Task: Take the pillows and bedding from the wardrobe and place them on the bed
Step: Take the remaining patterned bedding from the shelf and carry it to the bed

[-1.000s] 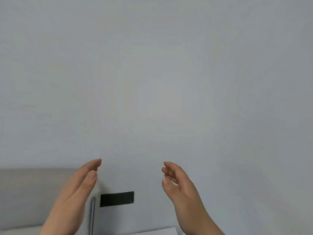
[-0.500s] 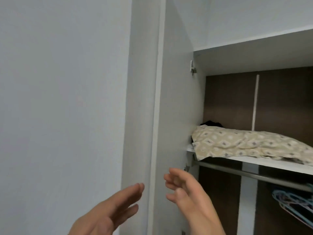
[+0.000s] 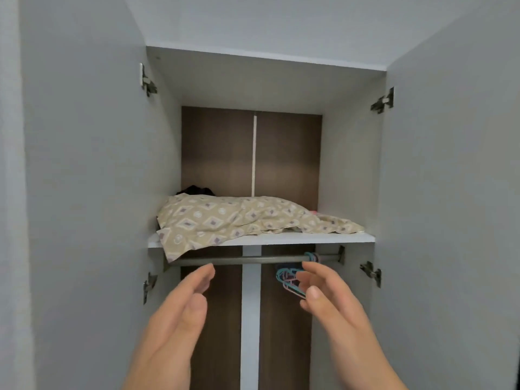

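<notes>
While both doors stand open, the wardrobe shows patterned beige bedding lying on its white shelf, one corner draped over the front edge above the hanging rail. Left hand and right hand are raised below the shelf, palms facing, fingers spread and empty, touching nothing. Coloured hangers hang from the rail just behind the right hand.
</notes>
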Action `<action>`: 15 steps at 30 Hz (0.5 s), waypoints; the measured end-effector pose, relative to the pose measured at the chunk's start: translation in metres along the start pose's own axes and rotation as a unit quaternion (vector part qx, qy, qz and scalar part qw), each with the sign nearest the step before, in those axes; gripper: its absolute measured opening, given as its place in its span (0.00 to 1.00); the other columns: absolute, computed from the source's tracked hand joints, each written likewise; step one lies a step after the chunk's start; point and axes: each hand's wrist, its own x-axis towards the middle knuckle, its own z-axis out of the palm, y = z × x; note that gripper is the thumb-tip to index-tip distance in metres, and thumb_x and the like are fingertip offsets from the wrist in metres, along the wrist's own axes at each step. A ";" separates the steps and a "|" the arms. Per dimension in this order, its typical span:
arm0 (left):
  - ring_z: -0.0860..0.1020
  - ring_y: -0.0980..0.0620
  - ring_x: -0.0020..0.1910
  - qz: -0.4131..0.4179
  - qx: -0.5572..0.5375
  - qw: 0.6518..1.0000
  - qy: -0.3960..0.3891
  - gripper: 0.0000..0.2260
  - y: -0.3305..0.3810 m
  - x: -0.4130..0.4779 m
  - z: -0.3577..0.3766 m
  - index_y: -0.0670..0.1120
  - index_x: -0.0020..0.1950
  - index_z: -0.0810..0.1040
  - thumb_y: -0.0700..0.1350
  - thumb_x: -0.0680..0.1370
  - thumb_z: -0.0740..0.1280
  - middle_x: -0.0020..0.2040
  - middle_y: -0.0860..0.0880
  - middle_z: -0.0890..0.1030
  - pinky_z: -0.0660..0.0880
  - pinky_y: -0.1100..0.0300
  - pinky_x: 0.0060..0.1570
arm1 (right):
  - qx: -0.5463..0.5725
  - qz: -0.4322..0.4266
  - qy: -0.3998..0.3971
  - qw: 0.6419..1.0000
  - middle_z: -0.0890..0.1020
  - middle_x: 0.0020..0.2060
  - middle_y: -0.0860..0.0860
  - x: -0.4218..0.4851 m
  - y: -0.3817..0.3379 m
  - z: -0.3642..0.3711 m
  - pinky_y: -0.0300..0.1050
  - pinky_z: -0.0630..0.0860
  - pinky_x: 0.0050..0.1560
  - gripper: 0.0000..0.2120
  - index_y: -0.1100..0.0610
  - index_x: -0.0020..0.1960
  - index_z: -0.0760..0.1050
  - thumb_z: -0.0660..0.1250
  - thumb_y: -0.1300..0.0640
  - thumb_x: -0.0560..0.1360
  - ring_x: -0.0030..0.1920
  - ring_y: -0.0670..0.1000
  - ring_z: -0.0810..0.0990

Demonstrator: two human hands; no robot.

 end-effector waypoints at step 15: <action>0.60 0.57 0.72 0.017 0.228 0.969 0.096 0.36 -0.105 0.189 0.109 0.64 0.73 0.61 0.72 0.65 0.54 0.70 0.63 0.63 0.58 0.55 0.66 | -0.081 -0.023 0.029 0.996 0.69 0.66 0.33 0.185 0.107 -0.127 0.48 0.64 0.67 0.23 0.33 0.67 0.64 0.61 0.41 0.73 0.67 0.37 0.65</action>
